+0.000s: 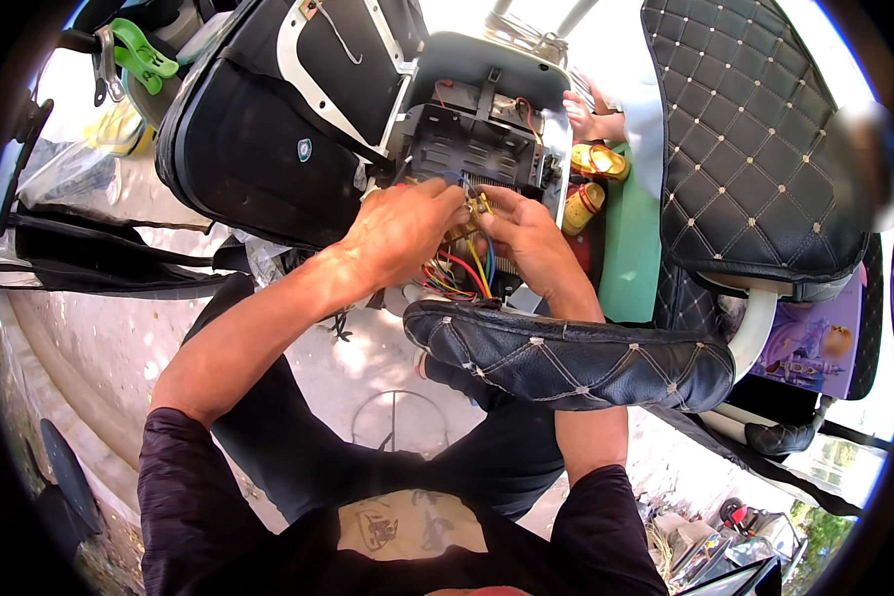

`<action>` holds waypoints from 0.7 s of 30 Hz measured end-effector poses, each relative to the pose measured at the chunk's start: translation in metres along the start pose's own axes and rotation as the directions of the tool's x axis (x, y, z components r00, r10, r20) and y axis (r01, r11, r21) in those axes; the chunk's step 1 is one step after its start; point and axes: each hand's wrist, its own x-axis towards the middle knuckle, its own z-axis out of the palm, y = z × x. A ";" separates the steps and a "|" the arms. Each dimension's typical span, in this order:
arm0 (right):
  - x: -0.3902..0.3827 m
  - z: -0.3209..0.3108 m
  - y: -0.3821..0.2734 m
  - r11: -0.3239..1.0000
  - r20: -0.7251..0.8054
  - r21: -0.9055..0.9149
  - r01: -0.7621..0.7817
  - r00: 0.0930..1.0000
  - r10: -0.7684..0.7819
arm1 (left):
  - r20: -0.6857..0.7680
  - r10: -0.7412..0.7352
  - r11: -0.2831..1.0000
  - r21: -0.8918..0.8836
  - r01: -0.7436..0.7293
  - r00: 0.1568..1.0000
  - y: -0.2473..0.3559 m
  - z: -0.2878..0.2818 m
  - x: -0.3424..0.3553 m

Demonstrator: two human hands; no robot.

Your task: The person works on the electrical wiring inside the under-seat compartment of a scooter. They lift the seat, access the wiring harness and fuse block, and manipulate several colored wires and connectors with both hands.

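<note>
Over an open grey compartment (563, 89), both my hands work close together at a bundle of electrical wires. My left hand (402, 228) is closed, its fingertips pinched near small metal wire ends; what exactly they grip is partly hidden. Opposite it, my right hand (534, 243) pinches the upper end of a yellow wire (479, 266) between thumb and fingers. A red wire (464, 266) and a blue wire (492, 256) hang just below the fingers, among several thinner ones. Behind the hands lies a black slotted metal panel (467, 159) inside the compartment.
A hinged black seat (233, 149) is tipped up at left. A quilted armrest (566, 358) crosses above my right forearm, with a quilted backrest (755, 139) beyond. At right are another person's bare foot (594, 124), yellow clogs (584, 207) and a green panel (631, 248).
</note>
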 end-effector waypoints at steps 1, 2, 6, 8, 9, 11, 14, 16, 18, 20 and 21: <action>0.000 0.001 -0.001 1.000 0.003 0.001 -0.004 1.000 0.004 | 0.003 0.032 0.999 0.009 -0.032 0.999 -0.001 0.000 0.000; 0.000 0.001 0.000 1.000 -0.005 0.023 -0.008 1.000 0.008 | 0.006 0.063 0.998 0.019 -0.063 0.998 -0.003 0.000 0.001; 0.001 0.005 0.000 0.996 -0.009 0.092 -0.015 1.000 0.015 | 0.013 0.122 0.992 0.037 -0.122 0.992 -0.013 -0.002 0.005; 0.000 0.003 0.000 0.995 0.002 0.098 -0.004 1.000 0.004 | -0.018 0.175 0.984 0.048 -0.174 0.984 -0.016 0.003 0.007; 0.001 0.001 0.002 0.996 0.014 0.091 0.005 1.000 -0.006 | -0.034 0.201 0.979 0.054 -0.199 0.979 -0.018 0.005 0.008; 0.003 0.000 0.005 0.996 0.036 0.088 0.017 0.999 -0.020 | -0.072 0.257 0.964 0.091 -0.250 0.964 -0.023 0.010 0.008; 0.004 -0.002 0.008 0.996 0.048 0.071 0.046 0.998 -0.049 | -0.110 0.336 0.940 0.104 -0.326 0.935 -0.026 0.014 0.011; 0.005 -0.005 0.013 0.996 0.058 0.028 0.083 0.995 -0.085 | -0.132 0.374 0.926 0.106 -0.362 0.918 -0.027 0.016 0.014; 0.007 -0.007 0.015 0.995 0.065 -0.004 0.098 0.993 -0.098 | -0.155 0.400 0.916 0.115 -0.385 0.903 -0.031 0.018 0.016; 0.006 -0.004 0.012 0.994 0.056 -0.023 0.108 0.993 -0.107 | -0.186 0.429 0.903 0.121 -0.413 0.884 -0.031 0.020 0.018; 0.004 -0.003 0.010 0.994 0.043 -0.025 0.110 0.993 -0.109 | -0.202 0.443 0.896 0.125 -0.426 0.873 -0.031 0.020 0.019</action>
